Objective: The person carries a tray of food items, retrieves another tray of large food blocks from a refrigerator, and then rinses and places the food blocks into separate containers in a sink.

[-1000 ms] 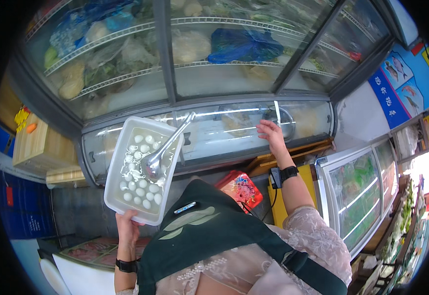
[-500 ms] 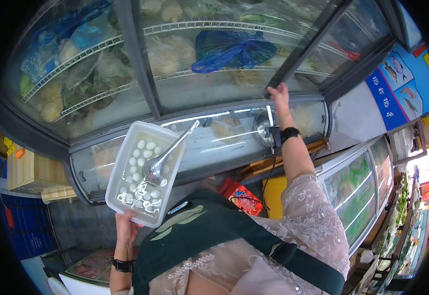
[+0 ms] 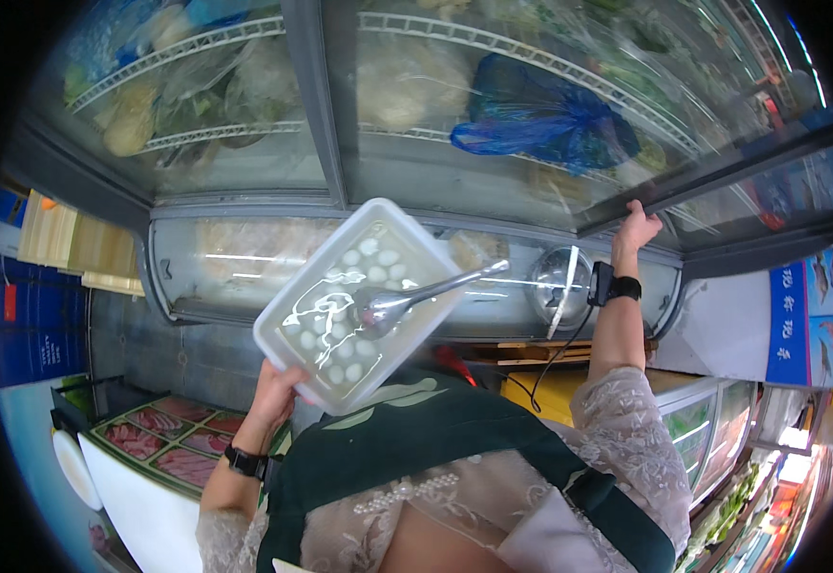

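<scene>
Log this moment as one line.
Left hand: gripping white tub | Right hand: at door frame | White tub: metal ladle, white egg-shaped pieces | Blue bag: behind glass

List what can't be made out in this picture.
Head view, now:
Left hand: some fingers, hidden by the white tub.
White eggs: any directly beneath the ladle, hidden by its bowl.
Blue bag: contents, hidden by crumpled plastic.
Glass-door fridge: its top, cut off by the upper edge.

Crumpled blue plastic bag (image 3: 550, 115) at 1 o'clock, blue fish-picture sign (image 3: 787, 329) at 3 o'clock, leafy greens (image 3: 739, 498) at 4 o'clock, green-edged panel showing red meat (image 3: 192, 466) at 8 o'clock, dark blue panel (image 3: 42, 329) at 9 o'clock, pale wooden box (image 3: 77, 236) just above.
</scene>
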`<state>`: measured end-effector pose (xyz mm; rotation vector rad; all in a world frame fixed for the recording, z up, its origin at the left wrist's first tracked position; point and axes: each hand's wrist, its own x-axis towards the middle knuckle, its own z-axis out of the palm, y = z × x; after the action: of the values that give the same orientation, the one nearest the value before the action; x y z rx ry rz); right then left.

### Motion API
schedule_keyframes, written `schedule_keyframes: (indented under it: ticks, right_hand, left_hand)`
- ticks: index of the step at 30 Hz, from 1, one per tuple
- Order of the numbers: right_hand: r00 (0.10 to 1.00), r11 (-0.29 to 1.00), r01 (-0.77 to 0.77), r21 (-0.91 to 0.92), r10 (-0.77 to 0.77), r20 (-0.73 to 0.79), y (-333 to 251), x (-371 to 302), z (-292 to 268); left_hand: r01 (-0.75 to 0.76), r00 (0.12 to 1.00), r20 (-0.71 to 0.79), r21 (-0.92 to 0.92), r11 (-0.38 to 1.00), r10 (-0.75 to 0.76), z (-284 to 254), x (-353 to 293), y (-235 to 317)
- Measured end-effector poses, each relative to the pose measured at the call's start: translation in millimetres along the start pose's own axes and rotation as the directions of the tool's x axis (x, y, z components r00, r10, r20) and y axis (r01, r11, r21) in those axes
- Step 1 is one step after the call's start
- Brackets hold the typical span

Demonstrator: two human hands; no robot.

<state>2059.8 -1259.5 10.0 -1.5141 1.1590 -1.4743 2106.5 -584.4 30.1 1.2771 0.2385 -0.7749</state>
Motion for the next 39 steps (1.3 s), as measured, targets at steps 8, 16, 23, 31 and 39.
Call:
schedule_keyframes:
  ticks: [8,16,23,31,39]
  right_hand:
    - [0.917,0.985,-0.163,0.059,0.13,0.378,-66,-120,25]
    - [0.345,1.0,-0.001,-0.001,0.001,0.939,-149,-202,48]
    - [0.041,0.955,0.273,0.112,-0.127,0.991,-183,-261,100]
    - [-0.204,0.916,0.201,0.348,-0.308,0.929,-200,-271,99]
    - [-0.605,0.942,-0.29,0.172,-0.319,0.729,-160,-163,-17]
  left_hand:
    - [0.113,0.982,0.128,0.192,0.975,-0.139,8,41,4]
    - [0.1,0.97,0.199,0.199,0.975,-0.14,33,73,-8]
    - [0.115,0.956,0.245,0.196,0.974,-0.162,51,95,-30]
    - [0.119,0.95,0.273,0.137,0.983,-0.153,106,136,-51]
    - [-0.021,0.962,0.273,0.018,1.0,0.015,157,212,-86]
